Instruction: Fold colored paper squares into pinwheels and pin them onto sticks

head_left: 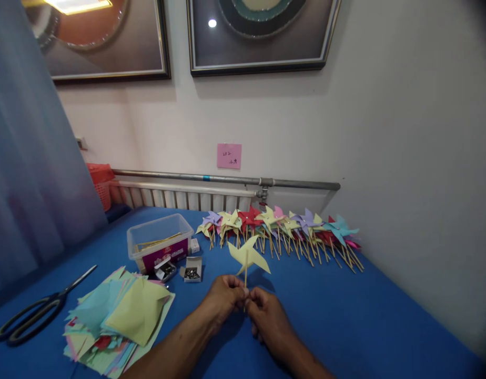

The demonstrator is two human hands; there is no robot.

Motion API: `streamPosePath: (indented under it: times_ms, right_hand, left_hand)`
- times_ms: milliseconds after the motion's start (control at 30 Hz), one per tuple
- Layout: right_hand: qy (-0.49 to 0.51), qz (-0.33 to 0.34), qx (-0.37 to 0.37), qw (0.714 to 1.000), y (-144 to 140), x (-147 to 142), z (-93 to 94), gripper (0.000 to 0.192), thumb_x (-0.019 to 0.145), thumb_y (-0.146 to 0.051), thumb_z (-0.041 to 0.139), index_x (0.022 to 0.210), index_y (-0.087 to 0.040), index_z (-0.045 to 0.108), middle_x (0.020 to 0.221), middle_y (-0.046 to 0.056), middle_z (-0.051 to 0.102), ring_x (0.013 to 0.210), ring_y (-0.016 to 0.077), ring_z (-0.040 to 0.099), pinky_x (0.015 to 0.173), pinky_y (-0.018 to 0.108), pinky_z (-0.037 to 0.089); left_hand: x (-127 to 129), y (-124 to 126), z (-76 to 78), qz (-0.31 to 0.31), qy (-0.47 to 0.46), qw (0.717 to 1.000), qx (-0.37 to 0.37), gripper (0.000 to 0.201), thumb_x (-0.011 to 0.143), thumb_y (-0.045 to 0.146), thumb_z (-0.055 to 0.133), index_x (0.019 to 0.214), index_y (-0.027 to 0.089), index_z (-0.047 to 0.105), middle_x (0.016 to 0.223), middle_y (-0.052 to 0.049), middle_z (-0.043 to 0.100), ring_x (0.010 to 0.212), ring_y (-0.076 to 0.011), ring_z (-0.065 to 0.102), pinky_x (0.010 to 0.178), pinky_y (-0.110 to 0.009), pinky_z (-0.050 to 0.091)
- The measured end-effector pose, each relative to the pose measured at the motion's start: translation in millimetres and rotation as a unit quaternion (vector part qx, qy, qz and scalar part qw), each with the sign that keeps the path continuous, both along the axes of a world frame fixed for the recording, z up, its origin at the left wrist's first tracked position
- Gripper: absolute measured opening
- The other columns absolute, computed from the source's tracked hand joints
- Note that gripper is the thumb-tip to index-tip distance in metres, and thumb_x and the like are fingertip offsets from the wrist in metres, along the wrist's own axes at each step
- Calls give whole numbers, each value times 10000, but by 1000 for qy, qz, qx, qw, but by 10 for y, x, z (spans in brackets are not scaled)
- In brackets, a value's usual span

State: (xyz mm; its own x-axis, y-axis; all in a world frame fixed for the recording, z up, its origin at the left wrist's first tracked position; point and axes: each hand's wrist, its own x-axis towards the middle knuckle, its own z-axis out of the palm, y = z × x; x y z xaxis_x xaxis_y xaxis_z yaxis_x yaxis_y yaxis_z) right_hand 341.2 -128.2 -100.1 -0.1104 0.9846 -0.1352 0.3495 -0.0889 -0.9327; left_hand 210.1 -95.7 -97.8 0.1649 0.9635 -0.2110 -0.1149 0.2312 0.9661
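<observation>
Here: left hand (223,296) and right hand (266,314) both pinch stick of yellow pinwheel (248,256), upright over blue desk (325,310). Risk: thin stick may snap or slip; paper vanes could crease if squeezed.

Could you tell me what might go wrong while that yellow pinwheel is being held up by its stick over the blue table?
1. Both the left hand and right hand pinch the thin stick of the yellow pinwheel low down; it could snap or twist.
2. The open boxes of pins lie near the left forearm; a nudge might spill them.
3. The finished pinwheels lie close behind and could be knocked.
</observation>
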Motion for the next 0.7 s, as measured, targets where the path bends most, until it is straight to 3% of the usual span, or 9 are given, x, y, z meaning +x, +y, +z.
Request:
streamPosePath:
  times_ms: [700]
  right_hand:
    - [2,21,-1,1000,24,20,-80,188,888,-360,457,797,-210,524,421,-98,451,300,71,370,338,167,268]
  left_hand:
    - [5,-4,15,9,10,1000,-4,199,563,278,721,606,160,566,457,16,526,431,-91,445,476,-232,307]
